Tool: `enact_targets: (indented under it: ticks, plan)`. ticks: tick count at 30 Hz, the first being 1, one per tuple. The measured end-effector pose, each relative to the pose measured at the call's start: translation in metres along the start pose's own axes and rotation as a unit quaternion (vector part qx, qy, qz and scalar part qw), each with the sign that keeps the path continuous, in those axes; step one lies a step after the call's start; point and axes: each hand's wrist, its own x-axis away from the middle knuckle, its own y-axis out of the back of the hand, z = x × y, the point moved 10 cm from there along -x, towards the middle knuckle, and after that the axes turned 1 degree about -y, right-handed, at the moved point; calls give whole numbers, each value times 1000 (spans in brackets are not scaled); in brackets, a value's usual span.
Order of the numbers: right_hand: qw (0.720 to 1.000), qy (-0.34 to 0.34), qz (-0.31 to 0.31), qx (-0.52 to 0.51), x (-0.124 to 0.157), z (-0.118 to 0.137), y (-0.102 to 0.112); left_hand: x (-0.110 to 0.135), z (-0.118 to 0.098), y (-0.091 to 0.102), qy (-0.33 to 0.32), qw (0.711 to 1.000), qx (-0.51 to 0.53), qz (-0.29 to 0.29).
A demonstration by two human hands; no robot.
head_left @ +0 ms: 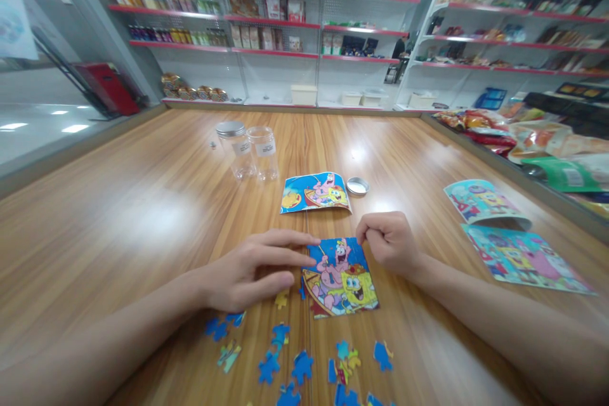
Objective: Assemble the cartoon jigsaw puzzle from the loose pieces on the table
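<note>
While the left hand [252,268]'s sitting fingers-apart at the puzzle [340,282], the right hand [387,238]'s resting kinda fisted by its corner, jars [239,151] chilling toward the table [143,203]'s far edge

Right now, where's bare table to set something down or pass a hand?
Two patches: left, between jars and left forearm; right, between lid and right sheets. Crowded: puzzle, with left hand and right hand at it, loose pieces on its near side.

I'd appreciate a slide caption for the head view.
Left hand and right hand flank a colourful squarish cartoon jigsaw near loose blue pieces.
</note>
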Motion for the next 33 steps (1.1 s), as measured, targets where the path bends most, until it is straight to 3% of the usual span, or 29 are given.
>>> enact_targets:
  ticks: [2,5,7,10,14,19,22,27,33]
  plan:
    - [1000,8,8,0,0,0,0,6,17,16,51,993,72,-83]
    - [998,39,41,-9,0,9,-7,23,58,35,162,953,139,-215]
    - [995,66,70,-15,0,20,-13,31,76,38,201,933,156,-254]
    - [982,111,151,-7,3,40,-28,30,84,36,215,933,153,-247]
    - [961,140,237,11,11,53,-44,20,71,30,224,945,133,-199]
    - [966,128,225,14,10,46,-43,0,33,16,131,987,18,-95]
    - [967,126,220,11,10,43,-43,-4,19,12,77,994,-19,-74]
    - [967,125,222,12,10,44,-41,0,28,15,112,988,49,-91]
    - [964,123,235,23,11,41,-44,11,40,32,163,965,91,-184]
